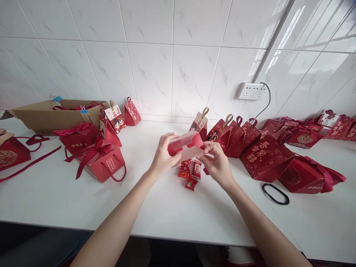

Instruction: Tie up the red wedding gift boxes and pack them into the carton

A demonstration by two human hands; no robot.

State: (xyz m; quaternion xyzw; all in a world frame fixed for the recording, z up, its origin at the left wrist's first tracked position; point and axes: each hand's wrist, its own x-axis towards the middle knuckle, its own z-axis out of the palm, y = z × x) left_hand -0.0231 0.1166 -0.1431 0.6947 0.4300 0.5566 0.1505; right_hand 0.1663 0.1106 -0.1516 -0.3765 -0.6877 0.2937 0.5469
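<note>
Between my two hands, a little above the table, is a red and white paper gift box [185,144], tilted and partly unfolded, its pale inside showing. My left hand [164,155] grips its left end, with the thumb across the near side. The fingers of my right hand [218,163] pinch its right end. Right below the box lie several small wrapped candies [191,174] in red and white wrappers. A small dark red piece [206,171] shows beside my right hand, partly hidden by the fingers.
At the left stand finished red gift boxes [107,163] with ribbons and a cardboard carton [55,115]. Another person's hand [5,136] touches a red box at the far left. More red boxes [264,157] line the right. A black band [275,194] lies near them.
</note>
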